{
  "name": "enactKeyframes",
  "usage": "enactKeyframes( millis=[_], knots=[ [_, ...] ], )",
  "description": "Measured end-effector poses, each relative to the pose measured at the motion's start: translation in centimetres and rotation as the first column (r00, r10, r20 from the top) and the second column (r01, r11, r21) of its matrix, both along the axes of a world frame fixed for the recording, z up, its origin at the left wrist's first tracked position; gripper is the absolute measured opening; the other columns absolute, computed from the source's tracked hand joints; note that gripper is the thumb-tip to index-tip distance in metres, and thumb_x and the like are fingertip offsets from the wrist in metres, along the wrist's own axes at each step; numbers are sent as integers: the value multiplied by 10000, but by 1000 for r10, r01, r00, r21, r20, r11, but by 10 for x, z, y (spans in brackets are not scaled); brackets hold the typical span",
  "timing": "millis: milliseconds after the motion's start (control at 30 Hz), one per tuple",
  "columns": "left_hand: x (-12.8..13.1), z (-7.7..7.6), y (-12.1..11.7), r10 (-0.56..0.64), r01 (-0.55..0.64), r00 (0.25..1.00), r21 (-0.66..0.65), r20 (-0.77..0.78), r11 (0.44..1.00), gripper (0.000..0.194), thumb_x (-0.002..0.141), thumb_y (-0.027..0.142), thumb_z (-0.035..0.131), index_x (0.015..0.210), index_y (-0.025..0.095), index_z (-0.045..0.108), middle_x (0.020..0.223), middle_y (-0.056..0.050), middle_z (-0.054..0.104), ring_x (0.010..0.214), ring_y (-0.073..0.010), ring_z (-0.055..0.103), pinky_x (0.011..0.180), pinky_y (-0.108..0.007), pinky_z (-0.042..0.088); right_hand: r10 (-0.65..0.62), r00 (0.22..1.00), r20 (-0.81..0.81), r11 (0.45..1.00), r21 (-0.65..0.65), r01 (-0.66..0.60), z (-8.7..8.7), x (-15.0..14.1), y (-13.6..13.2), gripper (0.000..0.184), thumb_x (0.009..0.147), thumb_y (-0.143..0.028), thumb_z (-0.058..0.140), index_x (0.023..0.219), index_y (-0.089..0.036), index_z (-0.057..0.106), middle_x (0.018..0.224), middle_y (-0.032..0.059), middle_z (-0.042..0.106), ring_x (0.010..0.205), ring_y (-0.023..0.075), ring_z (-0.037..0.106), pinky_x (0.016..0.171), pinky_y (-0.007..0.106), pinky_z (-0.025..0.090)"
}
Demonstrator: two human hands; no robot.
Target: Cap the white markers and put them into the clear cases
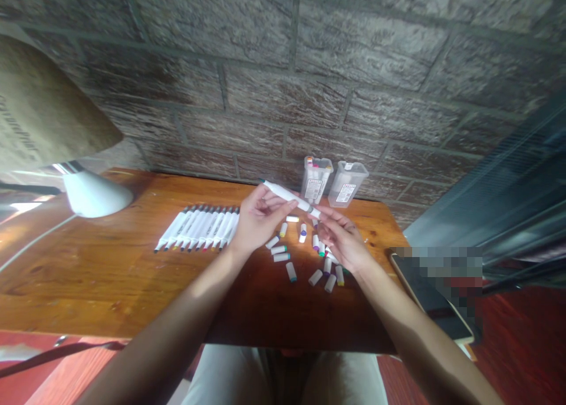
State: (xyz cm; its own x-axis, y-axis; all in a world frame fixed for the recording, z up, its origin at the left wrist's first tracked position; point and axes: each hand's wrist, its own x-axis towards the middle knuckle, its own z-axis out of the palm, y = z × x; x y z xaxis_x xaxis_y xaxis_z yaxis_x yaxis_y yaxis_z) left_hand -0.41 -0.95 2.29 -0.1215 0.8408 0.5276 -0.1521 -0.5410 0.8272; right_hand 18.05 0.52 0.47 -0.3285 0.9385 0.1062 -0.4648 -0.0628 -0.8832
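- Nearest you, your trousers [221, 375] show below the edge of the bench [88, 275]; a dark slab [435, 313] lies at its right side.
- Loose caps [281, 257], white with coloured ends, lie scattered in front of you, some below your right hand [345, 243].
- Your left hand [259, 219] grips the marker [283, 194] by its barrel, above the bench and tilted down to the right, dark end upper left.
- Your right hand has its fingers closed on the marker's lower end, at a white piece past a grey band.
- The step in hand looks like work on that end, fitting or pulling a cap; you cannot tell which. It calls for a steady left grip and a straight, in-line right hand.
- Left of your hands, a row of markers [194, 231] lies side by side; the lamp [95, 190] stands beyond.
- Farthest, by the wall [252, 128], the left tub [313, 188] holds orange- and pink-ended pieces; the right tub [348, 190] is see-through, its contents unclear.
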Motion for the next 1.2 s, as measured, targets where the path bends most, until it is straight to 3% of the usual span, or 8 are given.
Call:
enactKeyframes(
  millis=[167,300,600,800,1000,1200],
  knots=[
    [-4,-1,5,159,-161,987,79,29,984,266,775,305,790,909,188,593,997,-59,758,921,-178,728,915,-312,555,-53,998,26,996,68,51,-2,4,3,234,781,-269,746,1007,-208,759,927,63,762,446,19,333,391,173,219],
    [-14,2,11,256,-264,959,57,123,963,334,723,339,831,910,192,597,972,-50,752,960,-186,720,925,-307,546,-61,998,-17,996,63,62,7,6,-1,213,771,-254,746,980,-214,764,901,63,764,441,22,303,391,174,225],
    [-15,3,13,23,-22,962,-4,274,1000,349,701,327,853,950,206,640,936,2,768,896,-169,741,807,-264,615,3,997,-71,1000,27,-1,13,9,-6,240,745,-241,764,985,-236,758,943,36,746,478,37,305,423,191,271],
    [-14,3,12,-38,38,959,5,280,999,340,680,330,867,898,196,643,898,-1,777,804,-151,750,712,-228,636,9,1000,-30,999,42,-7,4,8,-1,250,743,-286,776,988,-243,758,874,22,728,478,40,261,435,214,226],
    [-12,3,10,-74,75,968,4,240,997,298,698,297,856,890,188,656,919,-17,783,811,-157,751,719,-239,641,22,1000,3,997,77,-22,-2,6,1,265,784,-311,760,1042,-253,745,882,19,712,477,38,294,436,229,155],
    [-12,0,11,-85,83,981,14,175,996,284,709,267,847,891,173,650,913,-33,784,821,-167,753,704,-239,638,26,1000,15,996,89,-27,-2,5,1,277,785,-326,770,1047,-241,741,896,20,715,465,22,306,430,221,155]
  ],
)
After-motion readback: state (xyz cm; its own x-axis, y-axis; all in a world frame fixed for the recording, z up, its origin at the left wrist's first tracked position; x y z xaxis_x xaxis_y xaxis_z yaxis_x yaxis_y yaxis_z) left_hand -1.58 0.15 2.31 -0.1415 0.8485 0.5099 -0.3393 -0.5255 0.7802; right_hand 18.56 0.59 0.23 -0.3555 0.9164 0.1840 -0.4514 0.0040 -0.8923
